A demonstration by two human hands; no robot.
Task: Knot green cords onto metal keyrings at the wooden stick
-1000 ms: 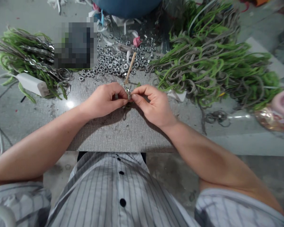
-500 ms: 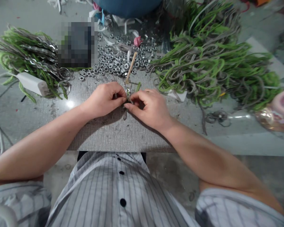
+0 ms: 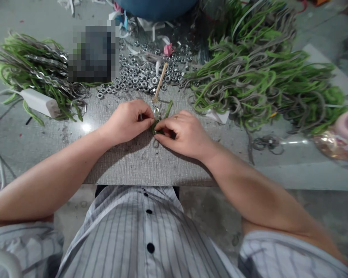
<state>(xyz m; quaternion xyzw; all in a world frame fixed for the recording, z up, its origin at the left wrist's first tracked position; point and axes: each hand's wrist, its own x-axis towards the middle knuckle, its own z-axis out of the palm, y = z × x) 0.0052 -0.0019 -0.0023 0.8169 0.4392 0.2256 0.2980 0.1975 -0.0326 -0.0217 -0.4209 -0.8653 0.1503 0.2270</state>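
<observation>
Fingers of my left hand (image 3: 135, 119) pinch a cord just below a small metal chain link (image 3: 157, 110). Close beside it, my right hand (image 3: 182, 132) is closed in a pinch on the same cord, a little lower. A small loop of grey cord (image 3: 156, 144) shows under the right fingertips. One green cord end (image 3: 168, 108) sticks up above my right hand. Beyond the link, a ring hooks onto a light wooden stick (image 3: 161, 80) on the table. My fingers hide most of the cord between them.
Several loose metal nuts (image 3: 135, 80) lie behind my hands. A large heap of green and grey cords (image 3: 249, 81) is at the right. Finished-looking cord pieces with chains (image 3: 37, 65) and a white charger (image 3: 40, 103) lie left. A blue container (image 3: 159, 7) stands at the back.
My right fingertips have shifted slightly downward along the cord. The grey loop below shows more clearly, and more of the green cord end stands out. My left hand has stayed in place.
</observation>
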